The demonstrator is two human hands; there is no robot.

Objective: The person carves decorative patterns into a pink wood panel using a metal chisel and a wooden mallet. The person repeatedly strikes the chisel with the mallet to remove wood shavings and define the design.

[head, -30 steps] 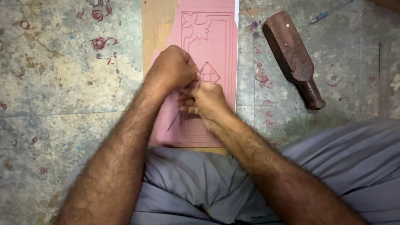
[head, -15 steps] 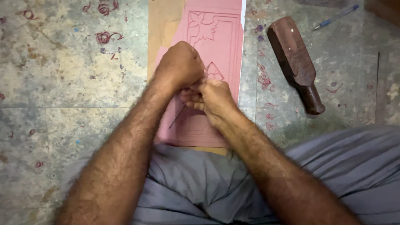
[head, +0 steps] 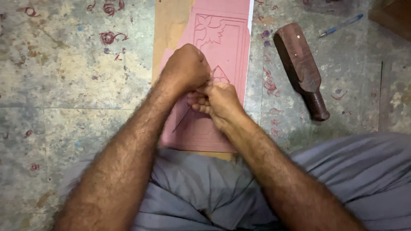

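Pink carved panel (head: 222, 42): middle hidden under both hands.

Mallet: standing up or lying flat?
Lying flat. The dark wooden mallet rests lengthwise on the floor, handle toward the person, right of the pink board, untouched.

Tool between left hand (head: 186, 68) and right hand (head: 218, 102) is almost fully covered; only a thin shaft (head: 182, 119) pokes out lower left, tip too small to read. Hands hide the middle of the pink panel (head: 222, 42); its top runs off the frame. Lower edge tucked under grey cloth (head: 192, 188). Brown object (head: 394, 15) upper right cut by the corner. Blue pen (head: 340, 25) too small for detail.
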